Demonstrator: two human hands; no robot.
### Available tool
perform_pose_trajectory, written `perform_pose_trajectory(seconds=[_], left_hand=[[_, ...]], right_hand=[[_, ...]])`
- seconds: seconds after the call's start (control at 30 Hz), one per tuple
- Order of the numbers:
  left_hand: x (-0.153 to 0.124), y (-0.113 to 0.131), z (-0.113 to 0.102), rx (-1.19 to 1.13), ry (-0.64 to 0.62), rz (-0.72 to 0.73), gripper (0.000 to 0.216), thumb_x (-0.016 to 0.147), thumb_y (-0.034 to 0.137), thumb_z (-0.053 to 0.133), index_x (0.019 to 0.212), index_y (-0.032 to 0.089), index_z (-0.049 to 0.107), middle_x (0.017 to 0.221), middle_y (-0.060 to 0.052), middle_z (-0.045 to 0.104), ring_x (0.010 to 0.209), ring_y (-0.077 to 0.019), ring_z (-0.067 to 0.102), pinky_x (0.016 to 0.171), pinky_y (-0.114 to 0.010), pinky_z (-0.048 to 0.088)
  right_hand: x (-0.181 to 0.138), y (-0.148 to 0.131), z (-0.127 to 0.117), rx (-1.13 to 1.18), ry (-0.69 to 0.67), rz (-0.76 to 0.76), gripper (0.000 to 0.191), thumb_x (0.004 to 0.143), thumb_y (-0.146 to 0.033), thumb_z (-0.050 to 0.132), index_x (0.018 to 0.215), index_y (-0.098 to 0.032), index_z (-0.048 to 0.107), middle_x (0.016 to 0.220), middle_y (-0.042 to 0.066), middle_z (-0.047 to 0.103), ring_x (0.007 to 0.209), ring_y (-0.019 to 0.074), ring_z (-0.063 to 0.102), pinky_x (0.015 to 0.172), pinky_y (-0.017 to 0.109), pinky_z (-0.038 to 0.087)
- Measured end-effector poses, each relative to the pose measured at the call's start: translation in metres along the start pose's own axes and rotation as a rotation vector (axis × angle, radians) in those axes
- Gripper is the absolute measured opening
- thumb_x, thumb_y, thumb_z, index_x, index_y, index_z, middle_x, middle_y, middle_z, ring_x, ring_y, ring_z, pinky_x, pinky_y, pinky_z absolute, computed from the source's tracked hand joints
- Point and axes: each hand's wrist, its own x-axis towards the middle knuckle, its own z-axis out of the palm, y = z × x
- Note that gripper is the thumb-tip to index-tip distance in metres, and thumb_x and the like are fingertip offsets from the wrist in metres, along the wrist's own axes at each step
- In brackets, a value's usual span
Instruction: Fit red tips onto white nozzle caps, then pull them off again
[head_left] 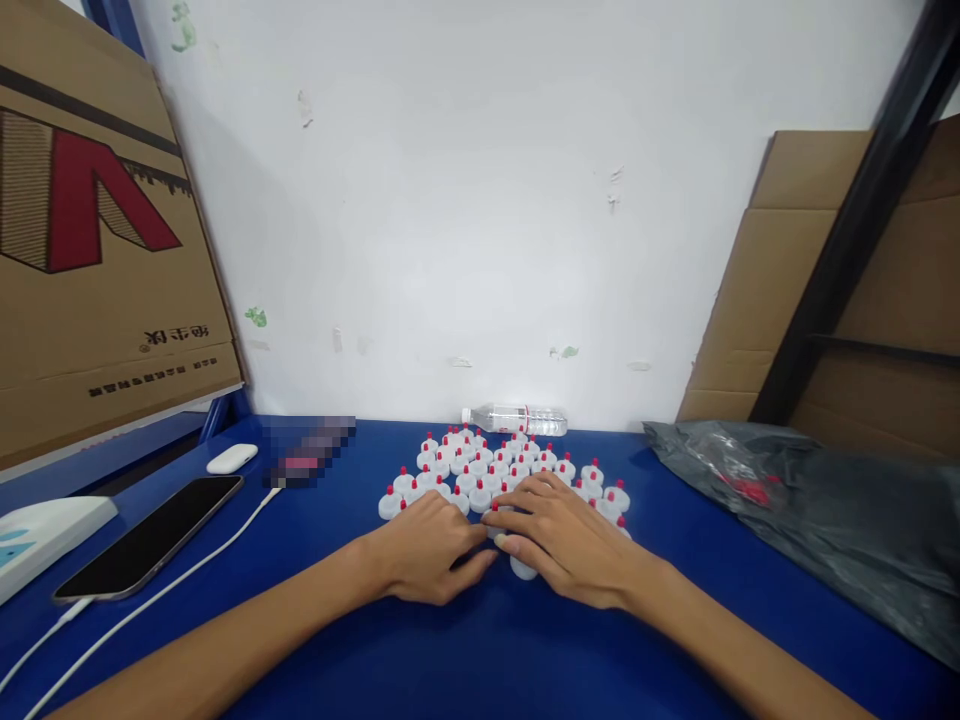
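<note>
Many white round caps with red tips (480, 497) stand in a cluster on the blue table. My left hand (427, 548) is closed at the near side of the cluster, its fingers curled under and its thumb reaching to the right; what lies inside the fingers is hidden. Close beside it, my right hand (566, 535) bends over the front caps, its index finger and thumb about one red-tipped cap that is partly covered. Below the right thumb, another white piece (523, 568) shows in part.
Behind the caps a clear plastic bottle (521, 419) lies on its side by the wall. To the left are a phone (150, 535) with a white cable (165, 588), a white case (232, 459) and a large carton (112, 220). A grey plastic bag (832, 520) lies right.
</note>
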Motion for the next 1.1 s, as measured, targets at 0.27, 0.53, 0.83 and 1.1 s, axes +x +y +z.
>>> perform_pose_trajectory(seconds=[0.27, 0.53, 0.83, 1.1], left_hand=[[0.001, -0.007, -0.006, -0.077, 0.272, -0.251, 0.019, 0.098, 0.028, 0.04, 0.087, 0.019, 0.053, 0.064, 0.0, 0.064, 0.052, -0.015, 0.058, 0.052, -0.027, 0.027], [0.001, 0.002, -0.004, -0.092, 0.233, -0.166, 0.021, 0.099, 0.037, 0.044, 0.115, 0.022, 0.046, 0.081, 0.001, 0.068, 0.063, -0.0187, 0.063, 0.057, -0.027, 0.033], [0.006, 0.004, -0.002, -0.15, 0.207, -0.104, 0.032, 0.105, 0.029, 0.025, 0.082, 0.021, 0.044, 0.07, 0.001, 0.059, 0.056, -0.0147, 0.052, 0.054, -0.029, 0.023], [0.0, -0.001, -0.007, -0.433, 0.309, -0.15, 0.037, 0.103, 0.026, 0.029, 0.067, 0.02, 0.029, 0.054, 0.005, 0.032, 0.046, -0.0102, 0.031, 0.054, -0.028, 0.023]], right_hand=[[-0.002, 0.002, -0.001, 0.008, 0.144, -0.042, 0.026, 0.097, -0.044, 0.057, 0.104, -0.021, 0.065, 0.097, 0.005, 0.068, 0.091, 0.0201, 0.061, 0.091, 0.04, 0.043], [-0.003, -0.003, 0.005, 0.057, 0.266, -0.13, 0.003, 0.1, -0.02, 0.049, 0.096, -0.02, 0.05, 0.095, 0.006, 0.066, 0.087, 0.0182, 0.062, 0.08, 0.033, 0.048], [0.001, 0.004, 0.007, -0.027, 0.138, -0.184, 0.011, 0.099, -0.016, 0.047, 0.09, -0.02, 0.053, 0.087, 0.004, 0.064, 0.08, 0.0167, 0.056, 0.079, 0.032, 0.044], [-0.009, 0.036, -0.009, -0.137, 0.273, -0.124, 0.019, 0.098, -0.009, 0.045, 0.102, -0.02, 0.06, 0.113, 0.007, 0.067, 0.109, 0.021, 0.06, 0.088, 0.037, 0.045]])
